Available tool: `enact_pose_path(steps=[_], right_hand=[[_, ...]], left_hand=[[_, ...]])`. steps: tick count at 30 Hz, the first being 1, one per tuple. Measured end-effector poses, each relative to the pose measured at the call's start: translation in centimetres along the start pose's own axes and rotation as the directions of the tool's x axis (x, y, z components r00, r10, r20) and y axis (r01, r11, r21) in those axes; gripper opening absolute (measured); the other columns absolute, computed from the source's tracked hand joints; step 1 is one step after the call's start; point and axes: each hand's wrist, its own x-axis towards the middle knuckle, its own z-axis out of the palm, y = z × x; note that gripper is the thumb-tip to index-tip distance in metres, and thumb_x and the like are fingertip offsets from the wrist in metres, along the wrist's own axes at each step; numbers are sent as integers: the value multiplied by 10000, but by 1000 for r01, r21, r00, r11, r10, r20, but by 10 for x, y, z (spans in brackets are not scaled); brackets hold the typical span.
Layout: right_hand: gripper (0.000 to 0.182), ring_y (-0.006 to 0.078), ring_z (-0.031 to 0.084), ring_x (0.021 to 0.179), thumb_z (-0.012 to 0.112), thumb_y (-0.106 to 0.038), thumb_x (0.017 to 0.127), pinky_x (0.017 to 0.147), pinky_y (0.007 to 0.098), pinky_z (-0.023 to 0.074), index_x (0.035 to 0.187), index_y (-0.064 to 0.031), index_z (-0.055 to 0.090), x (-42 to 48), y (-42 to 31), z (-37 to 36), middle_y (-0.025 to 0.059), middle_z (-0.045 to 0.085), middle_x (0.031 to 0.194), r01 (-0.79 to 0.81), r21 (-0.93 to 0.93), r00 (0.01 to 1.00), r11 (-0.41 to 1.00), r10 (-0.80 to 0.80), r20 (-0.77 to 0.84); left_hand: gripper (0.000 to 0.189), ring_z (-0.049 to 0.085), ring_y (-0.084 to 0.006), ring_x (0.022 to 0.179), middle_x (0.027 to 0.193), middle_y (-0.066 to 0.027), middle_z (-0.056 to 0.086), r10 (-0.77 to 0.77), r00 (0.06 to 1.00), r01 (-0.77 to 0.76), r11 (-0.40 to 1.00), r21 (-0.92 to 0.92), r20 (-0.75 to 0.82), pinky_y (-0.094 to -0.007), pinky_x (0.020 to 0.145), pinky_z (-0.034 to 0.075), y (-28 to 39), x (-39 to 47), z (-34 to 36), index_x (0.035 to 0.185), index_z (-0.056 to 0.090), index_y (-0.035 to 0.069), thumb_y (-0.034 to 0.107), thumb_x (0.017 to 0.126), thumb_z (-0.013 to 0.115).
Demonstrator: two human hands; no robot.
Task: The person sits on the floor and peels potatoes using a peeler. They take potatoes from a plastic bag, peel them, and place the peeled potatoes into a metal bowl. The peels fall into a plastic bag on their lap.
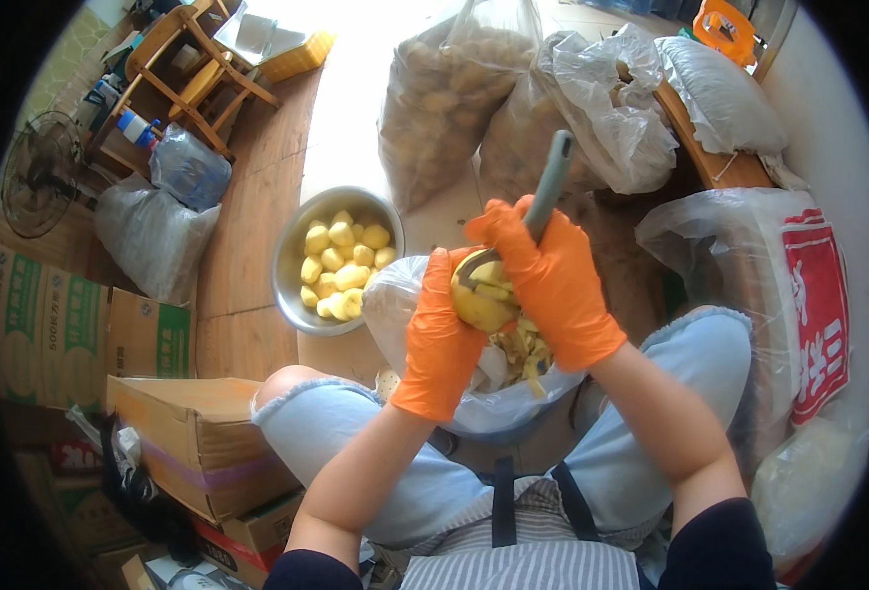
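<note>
Both hands wear orange rubber gloves. My left hand [441, 339] grips a partly peeled potato [482, 299] from its left side. In my right hand [560, 287] is a peeler [550, 181] with a grey-green handle pointing up and away; its blade end lies against the potato. Below the hands stands a bin lined with a clear plastic bag [508, 409], and potato peelings [526, 354] lie inside it. A steel basin [284, 295] to the left holds several peeled yellow potatoes [352, 276]. My hands hide part of the potato and of the bin.
Large clear sacks of unpeeled potatoes [441, 103] stand ahead. Cardboard boxes [183, 442] are stacked at the left, near a water jug [189, 166], a fan [42, 173] and a wooden chair [198, 81]. On the right are a plastic bag with a red printed panel [814, 317] and a wooden bench [729, 166].
</note>
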Motion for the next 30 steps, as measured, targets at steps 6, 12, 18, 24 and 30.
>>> enact_pose_path(steps=[6, 12, 18, 24, 30], right_hand=[[363, 142, 683, 649, 659, -347, 966, 592, 307, 522, 848, -7, 617, -2, -2, 5, 60, 660, 682, -42, 211, 999, 976, 44, -5], [368, 99, 646, 598, 641, -384, 981, 540, 238, 511, 849, -55, 542, 3, -4, -2, -2, 557, 687, -240, 474, 966, 847, 256, 32], [372, 97, 581, 529, 629, -401, 987, 467, 253, 450, 838, -79, 516, 8, -3, -3, -14, 512, 669, -335, 510, 936, 792, 343, 83], [336, 112, 495, 514, 671, -335, 969, 481, 301, 413, 815, -56, 564, 12, 12, -10, -4, 522, 638, -53, 236, 998, 970, 45, 37], [274, 135, 615, 659, 736, -300, 910, 603, 314, 474, 873, -33, 690, 10, 17, 2, 75, 641, 697, 56, 143, 992, 988, -39, -119]], left_hand=[[343, 609, -123, 1018, 1137, -31, 621, 442, 895, -327, 572, 752, 52, -309, 853, 529, -10, -9, 0, 1233, 551, 114, 392, 1080, 422], [319, 622, -148, 923, 1062, -61, 627, 80, 994, -57, 956, 287, -69, -282, 743, 525, 10, -22, 22, 1139, 601, 100, 378, 1045, 477], [344, 636, -142, 870, 1013, -46, 644, -120, 988, 122, 992, 16, -92, -289, 690, 534, 16, -20, 22, 1114, 604, 114, 428, 1030, 492], [429, 678, -238, 802, 924, -93, 659, 18, 980, -35, 996, -85, -196, -346, 603, 556, 17, -11, 19, 1066, 594, 92, 511, 1003, 534], [322, 649, -211, 901, 988, -54, 627, -139, 938, 42, 954, -297, -316, -336, 783, 560, 7, 0, -1, 1054, 587, 129, 399, 930, 712]])
